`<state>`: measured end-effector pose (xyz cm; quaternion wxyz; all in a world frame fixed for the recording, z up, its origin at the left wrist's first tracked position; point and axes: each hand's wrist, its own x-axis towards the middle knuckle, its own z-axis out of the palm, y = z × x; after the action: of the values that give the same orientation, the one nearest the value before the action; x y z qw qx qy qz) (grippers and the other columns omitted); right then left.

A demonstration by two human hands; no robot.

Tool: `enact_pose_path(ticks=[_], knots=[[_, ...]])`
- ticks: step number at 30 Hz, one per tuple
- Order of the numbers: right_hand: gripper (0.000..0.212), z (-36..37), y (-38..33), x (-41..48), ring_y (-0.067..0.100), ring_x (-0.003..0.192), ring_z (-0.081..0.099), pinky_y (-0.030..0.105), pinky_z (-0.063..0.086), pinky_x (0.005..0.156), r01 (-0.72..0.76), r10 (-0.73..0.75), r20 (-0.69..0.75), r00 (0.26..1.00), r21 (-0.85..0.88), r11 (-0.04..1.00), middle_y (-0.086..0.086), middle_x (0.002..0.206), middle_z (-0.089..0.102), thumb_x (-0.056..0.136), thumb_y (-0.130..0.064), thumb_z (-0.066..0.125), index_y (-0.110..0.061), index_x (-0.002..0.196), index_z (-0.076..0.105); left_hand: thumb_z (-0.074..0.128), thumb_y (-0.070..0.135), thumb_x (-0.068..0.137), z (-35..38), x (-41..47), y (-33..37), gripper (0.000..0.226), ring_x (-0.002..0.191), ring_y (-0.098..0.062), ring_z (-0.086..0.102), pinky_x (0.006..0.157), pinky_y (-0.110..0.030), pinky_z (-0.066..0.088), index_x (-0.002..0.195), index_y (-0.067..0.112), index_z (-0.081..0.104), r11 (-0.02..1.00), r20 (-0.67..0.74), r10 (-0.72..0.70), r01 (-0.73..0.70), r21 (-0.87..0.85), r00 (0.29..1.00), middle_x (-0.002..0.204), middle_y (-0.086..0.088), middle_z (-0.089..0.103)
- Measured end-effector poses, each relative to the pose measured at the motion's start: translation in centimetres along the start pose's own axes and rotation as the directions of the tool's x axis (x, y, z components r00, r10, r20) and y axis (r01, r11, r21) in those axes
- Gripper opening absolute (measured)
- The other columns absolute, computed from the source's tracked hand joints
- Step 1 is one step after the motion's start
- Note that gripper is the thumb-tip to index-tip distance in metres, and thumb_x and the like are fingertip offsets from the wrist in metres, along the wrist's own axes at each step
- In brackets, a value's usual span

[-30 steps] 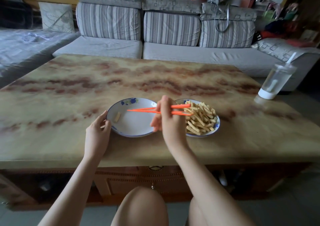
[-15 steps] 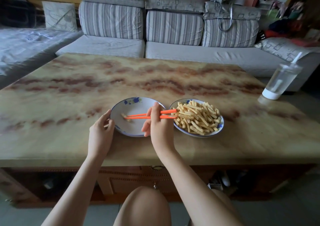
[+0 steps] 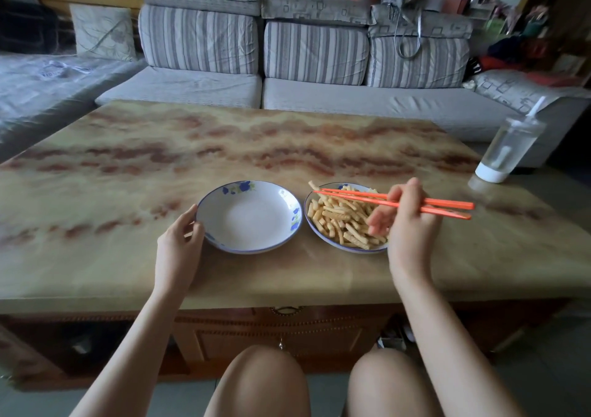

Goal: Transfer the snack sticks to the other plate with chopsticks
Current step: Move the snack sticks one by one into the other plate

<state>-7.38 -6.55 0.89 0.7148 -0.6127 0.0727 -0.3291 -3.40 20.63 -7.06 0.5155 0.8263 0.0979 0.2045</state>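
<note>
Right hand: wrapped around the orange chopsticks at about mid-length, forefinger and thumb curled over the pair, lower fingers loosely spread beneath. The hand hangs over the near right edge of the right plate. The chopsticks lie nearly level, tips pointing left and close together over the far left of the plate.

Snack sticks: heaped on the right plate. One stick pokes up past the rim right at the tips; I cannot tell whether it is pinched or only lying there.

Left hand: thumb and curled fingers grip the left rim of the left plate and steady it on the tabletop. I see no stick on the white of that plate. The two plates sit just beside each other, rims almost touching.

Step in hand, as I judge it: the pick-up, with the tips over the heap and nothing clearly lifted. The bulk of the transfer is undone.

Next move calls for:
- Dip the tips and part them slightly.
- Close on a single stick near its middle, across its length, so it does not swivel.
- Press lightly; these look brittle.
- Lift clear of the rim, carry the short way left, and release low over the left plate.
</note>
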Motion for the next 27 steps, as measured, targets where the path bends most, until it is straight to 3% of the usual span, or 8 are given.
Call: enact_pose_path(ticks=[9,18,21,24,27], knots=[[0.042,-2.9,0.5,0.8,0.019,0.031,0.044,0.017,0.033,0.036,0.034,-0.038,-0.041,0.998,-0.094,0.995,0.008,0.039,0.053,0.104,-0.029,0.032,-0.01,0.07,0.049,0.048,0.016,0.094,0.1,0.3,-0.4,0.039,0.093,-0.008,0.053,0.078,-0.025,0.037,0.132,0.022,0.057,1.0,0.005,0.012,-0.012,0.014,1.0,0.113,0.0,0.064],[0.041,-3.4,0.6,0.1,0.022,0.032,0.045,0.021,0.031,0.036,0.075,-0.076,-0.006,0.997,-0.121,0.99,0.01,0.042,0.054,0.104,-0.027,0.033,-0.007,0.073,0.05,0.047,0.015,0.094,0.0,0.0,-0.1,0.039,0.093,-0.006,0.051,0.079,-0.023,0.036,0.132,0.021,0.056,1.0,0.007,0.006,-0.006,0.018,1.0,0.106,0.007,0.06],[0.04,-3.7,0.2,0.0,0.022,0.033,0.046,0.021,0.031,0.036,0.092,-0.095,-0.02,0.995,-0.11,0.99,0.009,0.042,0.054,0.104,-0.027,0.033,-0.007,0.074,0.049,0.047,0.016,0.094,0.0,0.2,-0.3,0.039,0.094,-0.006,0.051,0.079,-0.023,0.035,0.132,0.021,0.056,1.0,0.003,0.007,-0.007,0.017,1.0,0.114,0.002,0.063],[0.039,-3.9,0.0,-0.2,0.021,0.032,0.045,0.021,0.032,0.037,0.088,-0.091,-0.036,0.995,-0.086,0.992,0.01,0.042,0.054,0.104,-0.027,0.032,-0.009,0.074,0.049,0.046,0.014,0.094,0.1,0.2,-0.2,0.039,0.101,-0.006,0.05,0.083,-0.021,0.034,0.131,0.019,0.057,1.0,0.0,0.014,-0.014,0.01,1.0,0.123,0.0,0.062],[0.038,-4.1,0.0,-0.3,0.022,0.033,0.046,0.025,0.032,0.039,0.09,-0.093,-0.048,0.995,-0.065,0.994,0.009,0.043,0.054,0.105,-0.027,0.032,-0.011,0.075,0.048,0.048,0.022,0.096,0.0,0.4,-0.2,0.041,0.122,-0.014,0.048,0.095,-0.02,0.032,0.137,0.019,0.05,0.999,-0.003,-0.026,0.026,-0.043,1.0,0.133,0.003,0.054]])
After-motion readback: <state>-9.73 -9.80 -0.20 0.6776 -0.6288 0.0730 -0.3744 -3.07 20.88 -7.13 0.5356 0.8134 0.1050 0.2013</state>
